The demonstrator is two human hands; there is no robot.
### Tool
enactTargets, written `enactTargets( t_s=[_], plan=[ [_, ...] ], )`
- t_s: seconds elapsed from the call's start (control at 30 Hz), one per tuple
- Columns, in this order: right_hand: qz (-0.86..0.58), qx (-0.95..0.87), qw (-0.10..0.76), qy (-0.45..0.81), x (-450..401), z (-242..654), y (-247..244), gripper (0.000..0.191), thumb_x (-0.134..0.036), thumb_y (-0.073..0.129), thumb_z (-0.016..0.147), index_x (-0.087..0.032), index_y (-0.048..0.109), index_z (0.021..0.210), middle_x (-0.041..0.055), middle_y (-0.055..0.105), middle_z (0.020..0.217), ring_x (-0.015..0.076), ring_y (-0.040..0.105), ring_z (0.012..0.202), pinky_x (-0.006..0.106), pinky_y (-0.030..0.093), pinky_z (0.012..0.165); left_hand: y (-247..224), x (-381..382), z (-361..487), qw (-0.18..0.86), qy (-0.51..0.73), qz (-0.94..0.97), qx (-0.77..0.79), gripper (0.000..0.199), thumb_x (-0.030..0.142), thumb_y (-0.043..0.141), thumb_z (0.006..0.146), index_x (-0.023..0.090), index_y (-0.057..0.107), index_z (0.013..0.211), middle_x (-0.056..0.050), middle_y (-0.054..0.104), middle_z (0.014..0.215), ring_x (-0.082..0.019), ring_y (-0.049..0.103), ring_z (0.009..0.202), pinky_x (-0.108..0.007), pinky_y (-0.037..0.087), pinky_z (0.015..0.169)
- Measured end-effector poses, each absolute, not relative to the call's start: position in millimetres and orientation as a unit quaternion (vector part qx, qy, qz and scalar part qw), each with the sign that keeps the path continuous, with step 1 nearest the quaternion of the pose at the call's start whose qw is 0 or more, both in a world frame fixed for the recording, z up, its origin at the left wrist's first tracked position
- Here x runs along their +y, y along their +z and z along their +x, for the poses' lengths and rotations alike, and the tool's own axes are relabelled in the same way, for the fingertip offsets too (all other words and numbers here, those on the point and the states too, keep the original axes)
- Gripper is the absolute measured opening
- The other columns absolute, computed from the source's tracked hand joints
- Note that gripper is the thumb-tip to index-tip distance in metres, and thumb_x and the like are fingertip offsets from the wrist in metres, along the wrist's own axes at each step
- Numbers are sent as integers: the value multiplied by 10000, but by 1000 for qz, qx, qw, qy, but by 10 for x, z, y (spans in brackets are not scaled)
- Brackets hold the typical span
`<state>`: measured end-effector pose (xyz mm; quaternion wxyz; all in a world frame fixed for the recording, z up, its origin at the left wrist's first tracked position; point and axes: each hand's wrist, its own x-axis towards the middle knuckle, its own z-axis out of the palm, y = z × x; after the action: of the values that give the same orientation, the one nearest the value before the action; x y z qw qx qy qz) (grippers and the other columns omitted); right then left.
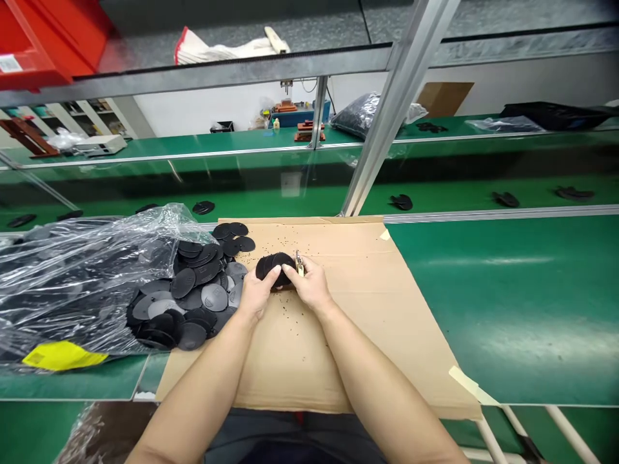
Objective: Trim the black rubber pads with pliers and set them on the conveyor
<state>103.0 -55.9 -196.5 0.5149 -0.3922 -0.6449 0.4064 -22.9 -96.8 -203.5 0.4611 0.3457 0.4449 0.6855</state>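
Several overlapping black discs (275,265) are held between both hands above the cardboard sheet (377,322). My left hand (257,293) grips their left side, with the thumb on top. My right hand (310,283) pinches their right side and also holds a small tool (299,263) with a metal tip and pale yellow handle. Tiny black bits lie scattered on the cardboard around the hands. To the left, a pile of loose black and grey discs (193,293) spills from a clear plastic bag (87,277).
A metal post (387,122) rises behind the cardboard. More black pieces (401,202) sit on the green surface beyond. Overhead, a shelf holds a white glove (227,51) and a red bin (48,45). A yellow piece (62,355) lies at the bag's front.
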Motion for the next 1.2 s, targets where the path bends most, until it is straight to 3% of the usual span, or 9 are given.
enactTargets(
  t_s=[0.13,0.23,0.47,0.6,0.87,0.97,1.07,1.13,1.2],
  plan=[
    [-375,-649,516,415,-557,1037,-1984,259,-416,659,763,-186,676,883,6,654,755,153,567,662,269,458,649,-2030,-976,-220,460,693,349,432,438,322,809,644,125,684,1015,-103,696,1019,-208,654,913,-335,526,844],
    [-367,-649,504,436,-548,1052,-1990,291,-438,650,776,-185,680,916,17,658,792,162,570,704,280,467,676,-2013,-982,-222,457,697,354,424,420,316,808,648,130,694,1006,-102,695,1038,-213,650,952,-350,506,898],
    [-304,-604,476,562,-572,1070,-1940,356,-512,695,734,-169,628,803,-25,541,672,123,482,625,247,421,605,-1938,-1031,-262,503,679,365,391,382,304,800,667,132,692,990,-95,701,992,-210,655,903,-344,527,835],
    [-305,-599,505,542,-593,1064,-1932,350,-489,731,706,-176,579,741,-46,468,629,105,418,593,233,367,568,-1901,-1052,-267,511,677,377,372,353,298,814,650,129,712,942,-100,705,997,-218,648,953,-356,496,919],
    [-330,-602,536,491,-605,1019,-1953,347,-477,714,720,-186,532,668,-50,450,577,102,410,554,238,371,534,-1897,-1040,-234,547,676,342,356,394,264,840,612,134,686,951,-91,698,1000,-205,643,949,-334,502,891],
    [-330,-622,544,457,-652,992,-1928,284,-450,673,775,-186,583,722,-28,524,627,116,479,586,249,424,572,-1902,-1006,-270,572,675,299,359,431,278,833,625,153,641,991,-62,680,973,-162,643,854,-263,526,737],
    [-271,-629,537,493,-713,975,-1900,261,-420,609,835,-187,632,951,16,636,776,147,588,664,288,495,654,-1919,-974,-327,625,640,250,371,446,325,815,651,189,596,1015,2,633,811,-77,556,570,-174,414,459],
    [-248,-645,527,496,-739,978,-1890,272,-395,587,851,-191,627,1027,36,662,824,163,622,681,318,519,682,-1936,-964,-351,648,626,234,366,456,333,819,645,197,584,1011,24,597,745,-61,503,505,-168,373,420],
    [-265,-676,533,434,-745,989,-1885,222,-362,585,848,-200,645,988,51,671,852,179,634,725,344,523,726,-1953,-964,-356,661,623,230,349,446,348,810,658,194,586,1012,20,591,745,-70,521,536,-178,403,449]
  ],
)
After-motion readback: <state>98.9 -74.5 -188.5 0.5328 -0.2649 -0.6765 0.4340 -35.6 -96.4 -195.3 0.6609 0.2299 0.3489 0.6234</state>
